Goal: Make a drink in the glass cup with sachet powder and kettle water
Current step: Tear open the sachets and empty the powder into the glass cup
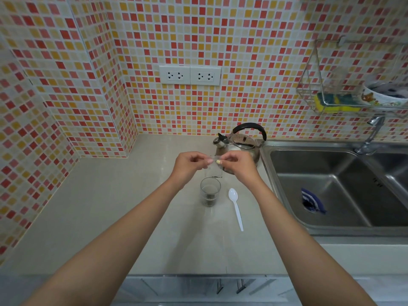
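Right now your left hand [190, 163] and right hand [236, 164] both pinch the top edge of a clear sachet [213, 168], fingers curled on it, held up above the counter [110, 206]. Dark powder sits along the sachet's bottom. The glass cup [210, 193] stands just below/in front, w/ some dark stuff at its base. White plastic spoon [235, 207] lies just right of the cup, not touching. Kettle [240, 143] sits behind your hands, next to the sink [331, 184].
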Motion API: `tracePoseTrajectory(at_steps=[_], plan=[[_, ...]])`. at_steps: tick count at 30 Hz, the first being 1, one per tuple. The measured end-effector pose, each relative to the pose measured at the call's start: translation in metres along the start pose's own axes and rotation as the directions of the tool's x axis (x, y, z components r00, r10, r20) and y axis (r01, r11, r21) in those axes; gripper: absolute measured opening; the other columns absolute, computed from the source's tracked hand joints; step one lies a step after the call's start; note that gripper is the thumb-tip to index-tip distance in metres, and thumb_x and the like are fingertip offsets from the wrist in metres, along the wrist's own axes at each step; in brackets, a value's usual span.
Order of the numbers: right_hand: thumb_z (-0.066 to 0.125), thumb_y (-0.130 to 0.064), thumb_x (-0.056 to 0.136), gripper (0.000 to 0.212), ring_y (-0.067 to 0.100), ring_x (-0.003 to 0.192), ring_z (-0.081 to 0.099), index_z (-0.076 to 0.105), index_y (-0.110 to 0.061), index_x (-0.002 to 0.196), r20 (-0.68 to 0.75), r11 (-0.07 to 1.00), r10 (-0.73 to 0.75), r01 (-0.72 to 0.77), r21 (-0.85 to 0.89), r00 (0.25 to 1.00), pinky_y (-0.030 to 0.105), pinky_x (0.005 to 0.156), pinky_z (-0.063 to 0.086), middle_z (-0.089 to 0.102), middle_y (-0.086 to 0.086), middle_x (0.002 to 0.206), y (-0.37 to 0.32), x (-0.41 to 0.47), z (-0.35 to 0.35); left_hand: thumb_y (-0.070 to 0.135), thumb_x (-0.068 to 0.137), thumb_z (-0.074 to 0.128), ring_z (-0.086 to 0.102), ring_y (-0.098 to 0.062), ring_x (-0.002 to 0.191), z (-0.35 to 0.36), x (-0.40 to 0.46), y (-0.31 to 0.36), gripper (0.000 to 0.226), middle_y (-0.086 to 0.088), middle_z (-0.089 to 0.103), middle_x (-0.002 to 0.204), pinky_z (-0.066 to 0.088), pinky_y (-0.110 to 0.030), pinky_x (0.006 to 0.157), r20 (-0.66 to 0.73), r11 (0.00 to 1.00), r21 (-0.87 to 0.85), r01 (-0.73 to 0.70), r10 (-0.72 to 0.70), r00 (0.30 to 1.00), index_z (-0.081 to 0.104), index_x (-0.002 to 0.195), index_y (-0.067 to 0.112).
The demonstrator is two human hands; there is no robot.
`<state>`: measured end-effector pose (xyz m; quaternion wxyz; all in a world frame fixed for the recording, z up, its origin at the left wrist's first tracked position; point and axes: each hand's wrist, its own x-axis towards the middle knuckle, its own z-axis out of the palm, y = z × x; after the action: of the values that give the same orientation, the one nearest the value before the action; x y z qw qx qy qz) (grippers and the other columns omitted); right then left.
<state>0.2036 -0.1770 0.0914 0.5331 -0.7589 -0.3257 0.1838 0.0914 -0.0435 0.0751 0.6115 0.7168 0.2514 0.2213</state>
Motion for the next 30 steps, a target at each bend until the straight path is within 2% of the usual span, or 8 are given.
tracePoseTrajectory(at_steps=[3, 9, 12, 15, 18, 24, 26, 30], plan=[[0.073, -0.005, 0.078, 0.006, 0.014, 0.059, 0.057, 0.07, -0.006, 0.082, 0.042, 1.0, 0.013, -0.013, 0.011, 0.999, 0.02, 0.059, 0.051, 0.065, 0.006, 0.068, 0.0, -0.002, 0.001, 0.006, 0.08, 0.076, 0.061, -0.012, 0.063, 0.001, -0.002, -0.001, 0.017, -0.014, 0.069, 0.08, 0.052, -0.018, 0.068, 0.022, 1.0, 0.018, -0.02, 0.02, 1.0, 0.074, 0.094, -0.003], [0.069, -0.009, 0.083, 0.01, 0.017, 0.063, 0.057, 0.071, 0.0, 0.087, 0.091, 0.986, -0.058, 0.071, -0.152, 0.994, 0.032, 0.066, 0.051, 0.064, 0.008, 0.072, -0.003, -0.003, 0.002, 0.002, 0.08, 0.075, 0.063, -0.012, 0.066, 0.005, -0.002, 0.002, 0.012, -0.012, 0.07, 0.08, 0.053, -0.012, 0.067, 0.042, 0.991, 0.114, -0.069, 0.065, 0.997, 0.075, 0.09, -0.004], [0.067, -0.013, 0.084, 0.012, 0.014, 0.061, 0.054, 0.072, -0.002, 0.084, 0.081, 0.953, -0.09, 0.11, -0.284, 0.993, 0.027, 0.062, 0.044, 0.061, 0.001, 0.065, -0.004, -0.003, 0.007, 0.0, 0.078, 0.075, 0.062, -0.014, 0.065, 0.007, -0.003, 0.001, 0.008, -0.013, 0.069, 0.075, 0.052, -0.015, 0.066, -0.014, 0.983, 0.165, -0.085, 0.088, 0.996, 0.075, 0.085, -0.004], [0.065, -0.012, 0.085, 0.012, 0.011, 0.061, 0.055, 0.074, -0.005, 0.091, 0.057, 0.961, -0.088, 0.1, -0.257, 0.994, 0.029, 0.064, 0.049, 0.067, 0.005, 0.073, -0.004, -0.003, 0.005, 0.002, 0.077, 0.077, 0.062, -0.015, 0.062, 0.007, -0.004, 0.0, 0.009, -0.012, 0.07, 0.071, 0.055, -0.022, 0.069, -0.052, 0.991, 0.109, -0.075, 0.081, 0.995, 0.077, 0.085, -0.001], [0.06, -0.004, 0.088, 0.018, 0.013, 0.062, 0.057, 0.07, -0.001, 0.102, 0.093, 0.981, -0.019, 0.036, -0.191, 0.995, 0.03, 0.073, 0.051, 0.07, 0.014, 0.084, -0.003, -0.004, -0.002, 0.004, 0.076, 0.079, 0.064, -0.007, 0.058, 0.004, -0.003, -0.001, 0.012, -0.004, 0.07, 0.067, 0.054, -0.016, 0.065, -0.022, 0.997, 0.06, -0.038, 0.039, 0.999, 0.077, 0.087, 0.001], [0.052, -0.003, 0.092, 0.019, 0.011, 0.055, 0.052, 0.07, -0.001, 0.098, 0.082, 0.961, 0.008, 0.015, -0.274, 0.997, 0.028, 0.069, 0.045, 0.062, 0.006, 0.074, -0.005, -0.002, 0.0, 0.0, 0.08, 0.074, 0.062, -0.007, 0.064, 0.009, -0.005, 0.001, 0.003, -0.001, 0.068, 0.07, 0.05, -0.011, 0.066, -0.027, 0.986, 0.141, -0.085, 0.09, 0.996, 0.074, 0.081, 0.003], [0.056, -0.005, 0.09, 0.016, 0.015, 0.061, 0.055, 0.072, -0.004, 0.093, 0.056, 0.959, -0.04, 0.054, -0.276, 0.998, 0.027, 0.067, 0.046, 0.063, 0.004, 0.072, -0.005, -0.005, -0.001, -0.002, 0.08, 0.073, 0.061, -0.01, 0.063, 0.011, -0.005, 0.003, 0.007, -0.004, 0.067, 0.07, 0.051, -0.016, 0.068, -0.045, 0.981, 0.165, -0.105, 0.114, 0.992, 0.073, 0.077, 0.005], [0.064, -0.013, 0.086, 0.014, 0.022, 0.08, 0.062, 0.073, -0.006, 0.095, 0.133, 0.923, -0.087, 0.13, -0.362, 0.987, 0.032, 0.072, 0.048, 0.07, 0.009, 0.087, -0.004, -0.005, -0.003, 0.0, 0.08, 0.072, 0.061, -0.016, 0.065, 0.011, -0.003, 0.005, 0.012, -0.006, 0.067, 0.069, 0.052, -0.022, 0.069, -0.023, 0.963, 0.232, -0.136, 0.145, 0.989, 0.072, 0.073, 0.01]])
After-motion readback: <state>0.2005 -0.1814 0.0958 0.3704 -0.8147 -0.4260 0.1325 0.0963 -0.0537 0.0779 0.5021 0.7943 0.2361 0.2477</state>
